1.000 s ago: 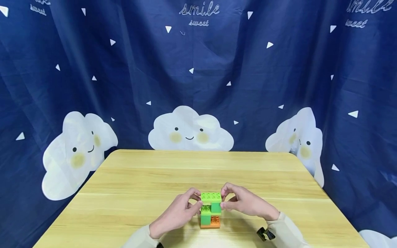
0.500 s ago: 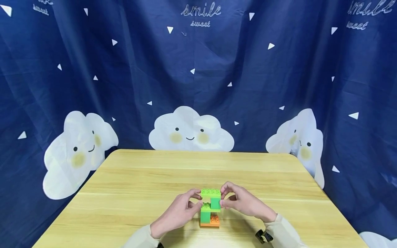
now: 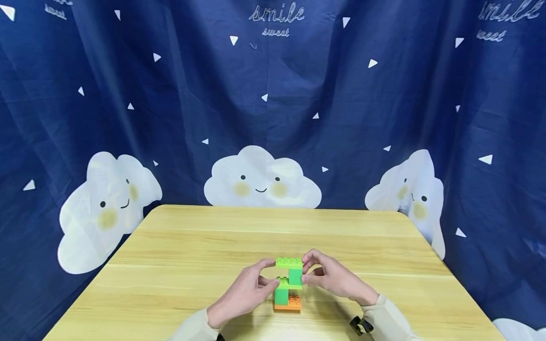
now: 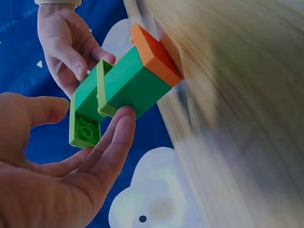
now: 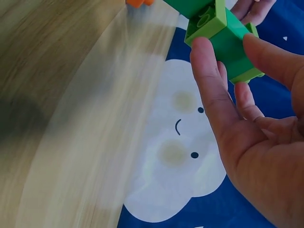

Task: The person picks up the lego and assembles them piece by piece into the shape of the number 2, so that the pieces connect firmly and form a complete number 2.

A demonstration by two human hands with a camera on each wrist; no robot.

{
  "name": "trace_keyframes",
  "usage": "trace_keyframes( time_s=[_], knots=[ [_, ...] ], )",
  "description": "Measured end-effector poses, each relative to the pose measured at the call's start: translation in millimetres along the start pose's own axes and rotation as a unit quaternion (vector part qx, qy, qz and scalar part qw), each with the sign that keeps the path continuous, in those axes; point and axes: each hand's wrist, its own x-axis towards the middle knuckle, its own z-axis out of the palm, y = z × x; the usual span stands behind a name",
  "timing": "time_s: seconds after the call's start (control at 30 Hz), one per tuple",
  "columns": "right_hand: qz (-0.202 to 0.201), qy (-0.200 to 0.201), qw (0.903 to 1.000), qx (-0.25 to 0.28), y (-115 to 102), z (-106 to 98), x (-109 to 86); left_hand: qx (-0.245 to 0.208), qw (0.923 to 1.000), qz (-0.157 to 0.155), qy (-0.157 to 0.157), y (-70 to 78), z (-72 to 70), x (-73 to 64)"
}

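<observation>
A small tower of toy building bricks stands between the two hands. Its orange base brick (image 3: pixel 287 308) bears a green brick (image 3: pixel 281 297), a lime plate-like brick (image 3: pixel 293 287), an upper green brick (image 3: pixel 295 276) and a lime top brick (image 3: pixel 288 263). The left hand (image 3: pixel 244 290) holds the tower's left side with thumb and fingers; in the left wrist view one fingertip (image 4: pixel 126 112) touches near the lower green brick. From the right, the right hand (image 3: pixel 337 278) grips near the upper green brick. Whether the base touches the table is unclear.
The wooden table (image 3: pixel 204 241) extends in front of and beside the hands. Behind it hangs a dark blue curtain (image 3: pixel 179 109) with clouds and triangles. A black strap (image 3: pixel 361 326) shows at the right wrist.
The tower's top has shifted up in the head view, showing less top surface and more of its front. The base has shifted slightly up and left. Both hands stay at its sides.
</observation>
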Motion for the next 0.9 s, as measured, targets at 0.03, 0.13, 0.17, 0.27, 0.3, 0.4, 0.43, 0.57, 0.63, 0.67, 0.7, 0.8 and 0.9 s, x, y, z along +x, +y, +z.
trace_keyframes(
  time_s=[0.03, 0.13, 0.17, 0.27, 0.3, 0.4, 0.43, 0.57, 0.63, 0.67, 0.7, 0.8, 0.9],
  knots=[
    [-0.002, -0.001, 1.0, -0.002, 0.1, 0.3, 0.3, 0.001, 1.0, 0.001, 0.001, -0.8, -0.2, 0.3],
    [0.0, -0.001, 1.0, 0.001, 0.3, 0.9, 0.7, 0.0, 1.0, -0.001, 0.003, -2.2, -0.8, 0.9],
    [0.002, -0.001, 1.0, 0.003, 0.6, 1.0, 0.7, 0.0, 1.0, -0.002, 0.003, -2.5, -0.7, 1.1],
    [0.009, 0.0, 0.9999, 0.01, 1.9, 1.5, 1.1, 0.003, 1.0, -0.006, 0.004, -2.3, -0.4, 1.2],
    [0.011, 0.0, 0.9999, 0.012, 2.2, 1.6, 1.4, 0.004, 1.0, -0.006, 0.005, -2.4, -0.3, 1.5],
    [0.017, 0.003, 0.9996, 0.02, 3.3, 2.5, 1.8, 0.009, 0.9999, -0.006, 0.008, -2.4, -0.3, 2.1],
    [0.019, 0.003, 0.9995, 0.023, 3.5, 2.9, 2.0, 0.009, 0.9999, -0.007, 0.008, -2.8, -0.3, 2.3],
    [0.026, 0.006, 0.9992, 0.029, 4.6, 5.0, 2.7, 0.007, 0.9999, -0.008, 0.008, -4.0, -1.0, 3.1],
    [0.028, 0.006, 0.9992, 0.028, 5.1, 5.8, 2.9, 0.007, 0.9999, -0.01, 0.006, -4.7, -1.2, 3.3],
    [0.028, 0.007, 0.9992, 0.026, 5.3, 6.1, 3.1, 0.006, 0.9999, -0.008, 0.005, -5.0, -1.4, 3.4],
    [0.029, 0.008, 0.9993, 0.024, 5.4, 6.4, 3.2, 0.006, 0.9999, -0.007, 0.005, -5.5, -1.4, 3.5],
    [0.029, 0.009, 0.9993, 0.02, 5.7, 7.0, 3.3, 0.007, 1.0, -0.006, 0.004, -6.5, -1.9, 3.4],
    [0.028, 0.009, 0.9994, 0.019, 6.1, 7.8, 3.6, 0.002, 1.0, -0.007, 0.002, -7.5, -2.1, 3.0]
  ],
)
